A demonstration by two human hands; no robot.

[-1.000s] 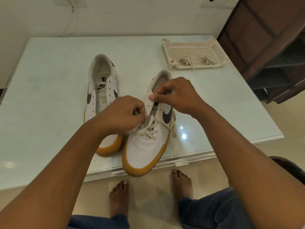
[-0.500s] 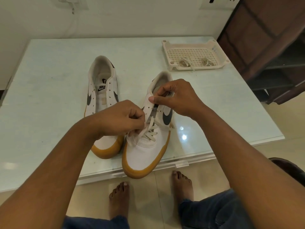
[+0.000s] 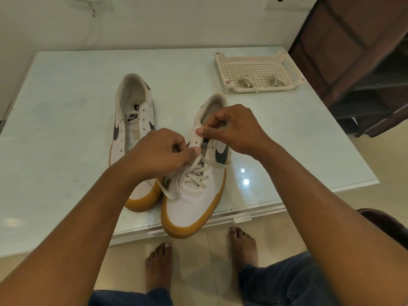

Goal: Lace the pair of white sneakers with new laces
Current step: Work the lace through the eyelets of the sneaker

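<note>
I see a glossy pale glass tabletop (image 3: 66, 133) against a cream wall, with beige floor tiles below and a dark wooden shelf unit (image 3: 364, 62) to the right. A perforated cream plastic tray (image 3: 221, 62) at the far right edge holds crumpled old laces (image 3: 245, 83). Near the front edge an unlaced sneaker (image 3: 132, 100) lies beside a half-laced sneaker (image 3: 194, 208), both smooth white with gum-yellow soles. The left hand (image 3: 159, 155) pinches the flat cream lace (image 3: 195, 173); the right hand (image 3: 236, 127) pinches that shoe's eyelet flap
</note>
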